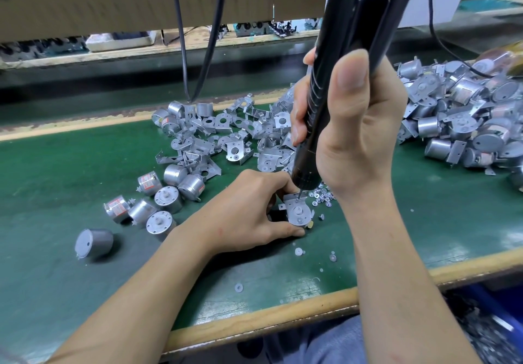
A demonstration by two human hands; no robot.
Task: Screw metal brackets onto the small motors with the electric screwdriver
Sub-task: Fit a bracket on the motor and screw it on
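Observation:
My right hand (356,126) grips the black electric screwdriver (334,86), held nearly upright, its bit tip down on a metal bracket (294,199). That bracket lies on top of a small silver motor (298,216) standing on the green mat. My left hand (254,208) holds the motor and bracket from the left, fingers curled round them. A small heap of screws (322,196) lies just right of the motor, partly hidden by my right wrist.
Loose brackets (226,137) are piled behind my left hand. Bare motors (158,202) lie to the left, one (93,243) apart. Assembled motors (464,117) are heaped at the right. White washers (298,251) dot the green mat (70,165). Cables (198,52) hang at the back.

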